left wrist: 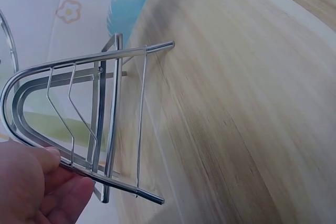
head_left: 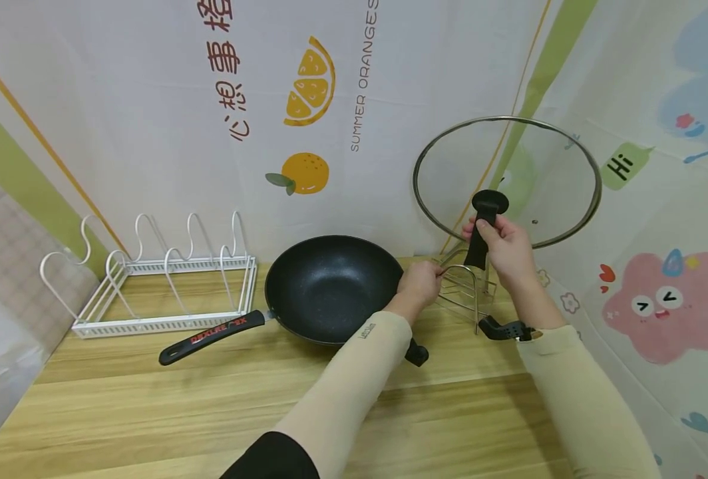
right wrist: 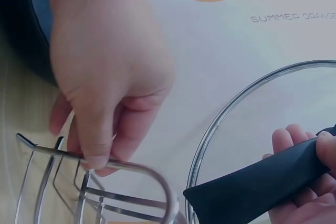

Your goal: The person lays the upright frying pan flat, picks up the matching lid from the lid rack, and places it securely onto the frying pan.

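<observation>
My right hand (head_left: 506,249) is wrapped tightly round the black handle (head_left: 482,226) of the glass lid (head_left: 506,179), fingers curled closed on it, holding the lid upright on edge just above the chrome wire stand (head_left: 464,293). My left hand (head_left: 420,283) pinches the stand's curved top bar between thumb and fingers, steadying it. The stand sits on the wooden counter (head_left: 210,399), just right of the black wok (head_left: 330,286); the lid is above and behind the stand, close to the wall.

What worries me: the lid is wide and the stand is light, so if I loosen my left pinch the stand could tip or skid toward the wok. If the rim meets a wire instead of a slot, the glass could knock the metal and slide off toward the counter. I can't quite tell from the wrist views whether the rim already touches the wires. My left fingers (right wrist: 100,145) are near the rim's way down and could get nipped.
</observation>
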`<state>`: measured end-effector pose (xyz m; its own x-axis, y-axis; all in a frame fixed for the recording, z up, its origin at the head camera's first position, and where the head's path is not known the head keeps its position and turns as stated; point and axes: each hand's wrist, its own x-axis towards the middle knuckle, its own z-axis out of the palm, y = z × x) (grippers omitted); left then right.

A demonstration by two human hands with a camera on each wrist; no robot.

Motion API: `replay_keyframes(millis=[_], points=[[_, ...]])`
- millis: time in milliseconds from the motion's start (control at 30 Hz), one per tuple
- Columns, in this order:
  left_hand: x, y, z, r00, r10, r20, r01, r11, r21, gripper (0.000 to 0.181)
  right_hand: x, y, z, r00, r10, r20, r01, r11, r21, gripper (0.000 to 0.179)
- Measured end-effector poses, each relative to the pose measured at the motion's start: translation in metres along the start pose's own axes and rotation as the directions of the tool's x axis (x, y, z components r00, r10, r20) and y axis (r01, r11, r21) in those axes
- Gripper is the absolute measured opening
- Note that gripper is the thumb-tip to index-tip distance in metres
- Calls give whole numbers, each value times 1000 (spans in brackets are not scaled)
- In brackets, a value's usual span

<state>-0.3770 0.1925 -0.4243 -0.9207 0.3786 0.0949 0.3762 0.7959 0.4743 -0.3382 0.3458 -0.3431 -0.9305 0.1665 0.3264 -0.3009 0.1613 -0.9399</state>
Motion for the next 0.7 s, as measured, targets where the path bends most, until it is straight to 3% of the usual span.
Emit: replay_keyframes(millis=[167,267,300,400,500,533,700], points=[[1,-1,0,1000,-10,24,10,1000,-8,28,-1,-8,2,1000,-14,-1,14,999,44,39],[6,-2,1,998,-13,66,13,1000,-6,28,-2,-12,3,1000,-21,-1,21,998,60,36],[12,-7,8,998,-1,56,2,1000,-8,26,-3,-13,4,1000,-23,-1,23,997,68,36],[14,-10,8,997,11,72,-12,1000,8,25,-5,-16,4,999,-34,6,33,996,81,31],[10,-12,2,998,32,47,-33,999,11,26,-6,-20,5,999,-37,14,36,994,103,25],[3,-9,-8,998,29,56,-30,1000,9,28,-7,-21,4,999,-37,16,36,994,103,23],[-11,-12,-27,998,64,22,-63,997,-52,34,-8,-26,3,1000,-25,9,24,995,92,20]])
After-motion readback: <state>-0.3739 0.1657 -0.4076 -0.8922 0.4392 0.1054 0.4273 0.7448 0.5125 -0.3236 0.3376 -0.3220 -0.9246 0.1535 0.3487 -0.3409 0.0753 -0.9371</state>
